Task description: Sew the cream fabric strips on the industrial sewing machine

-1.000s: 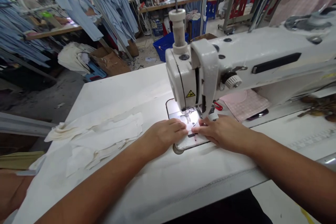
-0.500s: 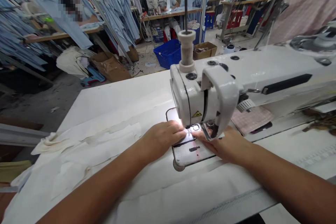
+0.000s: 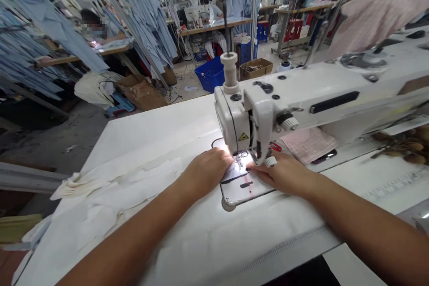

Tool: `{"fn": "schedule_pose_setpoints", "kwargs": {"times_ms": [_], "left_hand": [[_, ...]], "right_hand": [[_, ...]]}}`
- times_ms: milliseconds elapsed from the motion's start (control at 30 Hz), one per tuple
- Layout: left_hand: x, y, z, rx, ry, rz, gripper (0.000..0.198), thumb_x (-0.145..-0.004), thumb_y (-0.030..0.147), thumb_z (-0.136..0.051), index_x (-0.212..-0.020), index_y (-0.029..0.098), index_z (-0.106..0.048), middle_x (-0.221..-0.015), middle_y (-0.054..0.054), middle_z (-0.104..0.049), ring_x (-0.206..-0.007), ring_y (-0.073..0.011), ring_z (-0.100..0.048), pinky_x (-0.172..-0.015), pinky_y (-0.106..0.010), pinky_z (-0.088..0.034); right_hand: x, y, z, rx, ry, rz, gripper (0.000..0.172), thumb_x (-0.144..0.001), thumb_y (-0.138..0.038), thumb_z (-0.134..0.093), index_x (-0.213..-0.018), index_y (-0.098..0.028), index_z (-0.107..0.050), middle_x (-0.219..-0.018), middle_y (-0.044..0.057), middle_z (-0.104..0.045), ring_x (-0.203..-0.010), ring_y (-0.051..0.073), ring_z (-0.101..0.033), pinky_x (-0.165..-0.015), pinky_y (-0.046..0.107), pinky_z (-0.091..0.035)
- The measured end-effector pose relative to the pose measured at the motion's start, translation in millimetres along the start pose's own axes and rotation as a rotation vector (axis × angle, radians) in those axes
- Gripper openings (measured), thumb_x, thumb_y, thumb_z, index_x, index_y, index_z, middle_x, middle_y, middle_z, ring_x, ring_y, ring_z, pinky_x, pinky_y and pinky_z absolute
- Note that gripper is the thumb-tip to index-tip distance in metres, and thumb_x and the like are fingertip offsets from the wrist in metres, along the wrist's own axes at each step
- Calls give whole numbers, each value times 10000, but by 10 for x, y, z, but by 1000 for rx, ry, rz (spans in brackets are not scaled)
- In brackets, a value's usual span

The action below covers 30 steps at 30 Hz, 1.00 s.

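Observation:
A white sewing machine (image 3: pixel 301 94) stands on a white table (image 3: pixel 157 116). Both my hands rest at its lit presser foot (image 3: pixel 240 159), over the shiny metal needle plate (image 3: pixel 241 186). My left hand (image 3: pixel 208 170) sits left of the foot with its fingers curled down and pressed together; what is under them is hidden. From the right, my right hand (image 3: pixel 284 172) lies flat, fingers stretched toward the foot, nothing visible in it. A white thread spool (image 3: pixel 229 71) stands on top of the machine head.
Several loose white fabric pieces (image 3: pixel 110 187) lie on the table to the left. Behind the machine arm lies a pink checked cloth (image 3: pixel 308 145). A blue crate (image 3: pixel 209 72) and a cardboard box (image 3: pixel 256 68) stand on the floor beyond. Another person (image 3: pixel 97 31) sits among hanging blue shirts.
The view rose and then settled back. Both hands stayed at the presser foot; my left hand's fingers have drawn a little closer to the needle.

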State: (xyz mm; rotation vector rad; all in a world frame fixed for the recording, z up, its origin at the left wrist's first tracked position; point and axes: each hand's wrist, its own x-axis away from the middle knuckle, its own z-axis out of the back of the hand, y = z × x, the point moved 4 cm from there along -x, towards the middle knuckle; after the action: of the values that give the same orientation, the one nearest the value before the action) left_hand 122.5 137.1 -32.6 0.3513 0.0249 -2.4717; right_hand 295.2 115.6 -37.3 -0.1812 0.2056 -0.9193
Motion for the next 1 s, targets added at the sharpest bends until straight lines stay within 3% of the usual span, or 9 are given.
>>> {"fn": "schedule_pose_setpoints", "kwargs": {"times_ms": [100, 200, 367, 467, 567, 667, 733, 867, 1000], "left_hand": [[-50, 73, 31, -112, -107, 238, 250, -867, 215, -461, -629, 182, -531, -655, -39, -540, -679, -183, -542, -562, -275, -429], [-74, 191, 46, -131, -233, 395, 252, -845, 102, -416, -642, 166, -551, -710, -55, -571, -713, -186, -554, -566, -270, -409], [150, 266, 220, -81, -210, 528, 191, -823, 142, -446, -715, 159, -603, -791, -56, -630, -724, -180, -590, -597, -267, -437], [627, 79, 554, 197, 32, 868, 155, -787, 249, -503, -705, 184, -617, -706, -7, -640, -667, -159, -599, -614, -258, -470], [1230, -85, 1090, 505, 475, 1230, 113, -688, 298, -595, -675, 188, -617, -578, 33, -594, -557, -139, -571, -589, -269, -502], [1585, -99, 1688, 493, 872, 1250, 70, -643, 278, -648, -657, 219, -612, -595, 50, -597, -552, -121, -555, -614, -278, -527], [1652, -87, 1934, 371, 999, 1181, 79, -638, 281, -667, -648, 226, -612, -605, 44, -601, -561, -126, -552, -614, -292, -530], [1506, -143, 1790, 119, 822, 1104, 164, -697, 333, -619, -733, 178, -655, -614, 3, -603, -549, -137, -539, -589, -306, -497], [1385, -166, 1168, 169, 160, 1000, 172, -670, 318, -643, -752, 173, -683, -785, -26, -679, -689, -158, -604, -708, -282, -481]], "right_hand": [[-7, -16, 60, -48, -20, -10, 263, -914, -247, -447, -940, -197, -704, -861, 91, -650, -804, 198, -583, -703, 321, -450], [-5, -21, 107, -106, -20, -14, 243, -898, -214, -457, -921, -206, -698, -839, 57, -667, -791, 179, -592, -723, 305, -451], [65, -1, 152, -129, 16, -46, 269, -896, -219, -444, -995, -205, -694, -922, 55, -696, -871, 191, -624, -770, 306, -471], [163, 4, 206, -176, 31, -29, 312, -904, -268, -415, -1048, -179, -677, -1002, 83, -689, -1003, 228, -606, -851, 348, -461], [293, 47, 309, -214, 30, 2, 380, -902, -387, -374, -1071, -208, -664, -1054, 78, -680, -1173, 264, -513, -872, 378, -460], [440, 148, 398, -183, -43, -25, 400, -846, -454, -387, -1005, -238, -683, -1093, 93, -664, -1041, 294, -595, -810, 422, -485], [550, 227, 417, -179, -113, -87, 395, -808, -470, -398, -945, -250, -696, -1042, 106, -679, -927, 285, -635, -786, 431, -493], [785, 359, 335, -243, -184, -237, 383, -708, -550, -468, -900, -306, -694, -1000, 96, -691, -882, 287, -645, -782, 447, -500], [991, 492, 150, -280, -128, -300, 363, -702, -635, -522, -878, -357, -675, -1020, 79, -680, -892, 263, -636, -784, 411, -498]]}}
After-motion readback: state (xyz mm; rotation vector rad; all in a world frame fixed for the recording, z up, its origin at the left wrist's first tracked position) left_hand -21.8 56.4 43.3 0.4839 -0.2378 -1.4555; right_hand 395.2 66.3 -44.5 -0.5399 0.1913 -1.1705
